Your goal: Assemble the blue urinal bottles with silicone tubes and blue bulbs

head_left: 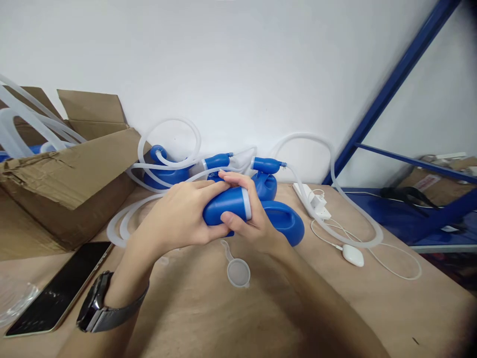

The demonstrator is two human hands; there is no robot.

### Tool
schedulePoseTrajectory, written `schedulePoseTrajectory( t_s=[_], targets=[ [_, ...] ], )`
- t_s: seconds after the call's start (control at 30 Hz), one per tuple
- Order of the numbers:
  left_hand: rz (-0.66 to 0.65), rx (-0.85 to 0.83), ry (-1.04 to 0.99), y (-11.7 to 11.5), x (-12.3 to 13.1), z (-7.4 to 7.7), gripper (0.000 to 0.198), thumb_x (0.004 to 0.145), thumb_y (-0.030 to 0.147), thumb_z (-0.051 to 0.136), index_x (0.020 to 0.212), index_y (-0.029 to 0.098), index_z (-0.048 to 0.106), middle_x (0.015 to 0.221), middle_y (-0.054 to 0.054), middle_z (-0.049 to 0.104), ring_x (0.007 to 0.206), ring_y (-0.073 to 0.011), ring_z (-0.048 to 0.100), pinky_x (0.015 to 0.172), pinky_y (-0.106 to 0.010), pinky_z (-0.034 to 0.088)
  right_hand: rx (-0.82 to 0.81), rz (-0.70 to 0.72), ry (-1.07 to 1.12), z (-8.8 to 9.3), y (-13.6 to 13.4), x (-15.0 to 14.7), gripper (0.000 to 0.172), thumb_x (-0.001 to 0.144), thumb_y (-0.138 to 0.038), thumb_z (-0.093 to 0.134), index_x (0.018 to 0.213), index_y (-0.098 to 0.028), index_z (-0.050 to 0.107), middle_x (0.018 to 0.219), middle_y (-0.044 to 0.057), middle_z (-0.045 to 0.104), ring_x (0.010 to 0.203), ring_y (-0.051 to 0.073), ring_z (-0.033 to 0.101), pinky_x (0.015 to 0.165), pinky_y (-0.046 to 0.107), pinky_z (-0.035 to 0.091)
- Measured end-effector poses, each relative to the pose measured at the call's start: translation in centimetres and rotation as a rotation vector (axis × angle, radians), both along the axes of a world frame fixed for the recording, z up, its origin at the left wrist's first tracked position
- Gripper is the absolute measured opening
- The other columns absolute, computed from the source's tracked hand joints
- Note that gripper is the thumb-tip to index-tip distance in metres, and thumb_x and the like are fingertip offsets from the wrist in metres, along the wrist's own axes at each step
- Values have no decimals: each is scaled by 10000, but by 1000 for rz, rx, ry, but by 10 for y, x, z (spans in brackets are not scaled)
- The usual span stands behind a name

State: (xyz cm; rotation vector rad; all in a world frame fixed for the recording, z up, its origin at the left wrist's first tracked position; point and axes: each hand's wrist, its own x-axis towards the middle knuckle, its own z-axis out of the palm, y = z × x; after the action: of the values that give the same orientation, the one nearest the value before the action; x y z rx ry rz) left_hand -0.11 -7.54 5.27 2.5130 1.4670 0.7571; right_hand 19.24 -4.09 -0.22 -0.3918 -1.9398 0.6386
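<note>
Left hand [179,214] is wrapping around one end of a blue plastic bottle [223,209], its fingers curled closely over the body, while the right hand [253,223] is clasping the other end, with fingers hooked over the top and the thumb pressing on the side near a white collar [246,205]. Both hands are closing firmly on the bottle, holding it up over the tabletop [391,298]. A black wristwatch [95,303] is circling the left wrist.

Just below the hands, a small round mesh strainer [238,272] with a clear tab is lying on the tabletop, and a smartphone [55,291] is resting further left. Beyond the hands, more blue bottles [283,221] are lying in a cluster, with loops of clear tubing [305,141] trailing from them. A white power strip [309,201] and a white corded plug [353,255] are lying to the right. A torn cardboard box [67,189] is standing at the left, with more tubing [22,124] inside it.

The smooth, curved plastic could slip from the hands and knock the strainer, while the neighbouring tubing could snag the bottle if it is pulled sideways.
</note>
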Motion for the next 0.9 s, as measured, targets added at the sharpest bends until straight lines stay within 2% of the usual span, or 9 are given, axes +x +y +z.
schedulePoseTrajectory(
  t_s=[0.1, 0.23, 0.37, 0.47, 0.57, 0.63, 0.73, 0.83, 0.9],
  targets=[
    [29, 15, 45, 1, 2, 0, 715, 779, 599, 702, 1421, 287, 657, 1274, -117, 738, 1139, -429, 695, 986, -523, 540, -41, 14, 0, 1, 0, 1, 501, 1002, -459, 640, 1446, -300, 470, 1554, 69, 506, 1518, 282, 425, 1306, 496, 317],
    [62, 53, 96, 3, 5, -4, 702, 812, 620, 662, 1438, 303, 646, 1317, -116, 728, 1094, -416, 707, 930, -501, 551, -172, 58, -30, 2, 1, 5, 546, 1004, -445, 640, 1485, -288, 434, 1581, 72, 475, 1506, 270, 443, 1307, 488, 319],
    [117, 77, 182, 8, 3, -5, 736, 819, 614, 654, 1471, 271, 629, 1345, -143, 721, 1153, -447, 682, 954, -504, 527, -328, 89, -97, 0, 7, 6, 770, 963, -514, 682, 1594, -288, 304, 1673, 101, 363, 1565, 285, 370, 1310, 498, 313],
    [94, -38, 215, 16, -10, -2, 775, 771, 661, 701, 1460, 312, 640, 1331, -114, 736, 1126, -421, 696, 944, -464, 519, -397, 38, -330, 3, 9, 8, 1014, 919, -619, 698, 1688, -310, 113, 1753, 133, 224, 1578, 332, 354, 1258, 546, 378],
    [135, -230, 224, 31, -37, -7, 757, 713, 697, 736, 1370, 324, 703, 1221, -92, 781, 1022, -377, 722, 887, -417, 523, -344, 20, -703, 8, 7, 15, 1065, 936, -656, 655, 1719, -311, 21, 1739, 171, 292, 1519, 377, 451, 1181, 561, 448],
    [224, -335, 221, 46, -61, -19, 768, 696, 705, 734, 1337, 281, 719, 1188, -110, 790, 1010, -383, 723, 847, -408, 531, -282, 85, -975, 7, 6, 20, 1023, 932, -656, 655, 1723, -298, 114, 1640, 172, 479, 1421, 380, 567, 1102, 511, 514],
    [374, -447, 212, 69, -96, -46, 807, 614, 737, 767, 1220, 205, 754, 1186, -164, 786, 1035, -412, 725, 834, -418, 549, -243, 117, -1310, -6, 6, 21, 942, 859, -664, 730, 1639, -243, 412, 1423, 168, 687, 1242, 388, 693, 962, 452, 578],
    [418, -476, 212, 84, -122, -74, 764, 624, 715, 769, 1179, 190, 751, 1199, -187, 783, 1029, -411, 738, 817, -416, 564, -190, 55, -1389, -28, 9, 9, 852, 769, -575, 842, 1499, -217, 587, 1339, 173, 729, 1124, 396, 733, 875, 460, 588],
    [403, -479, 217, 88, -129, -86, 769, 655, 706, 754, 1192, 156, 738, 1212, -201, 776, 1040, -413, 740, 823, -419, 571, -171, 60, -1402, -41, 13, -3, 686, 756, -462, 878, 1370, -231, 674, 1228, 131, 766, 1018, 354, 753, 772, 410, 579]
  ],
)
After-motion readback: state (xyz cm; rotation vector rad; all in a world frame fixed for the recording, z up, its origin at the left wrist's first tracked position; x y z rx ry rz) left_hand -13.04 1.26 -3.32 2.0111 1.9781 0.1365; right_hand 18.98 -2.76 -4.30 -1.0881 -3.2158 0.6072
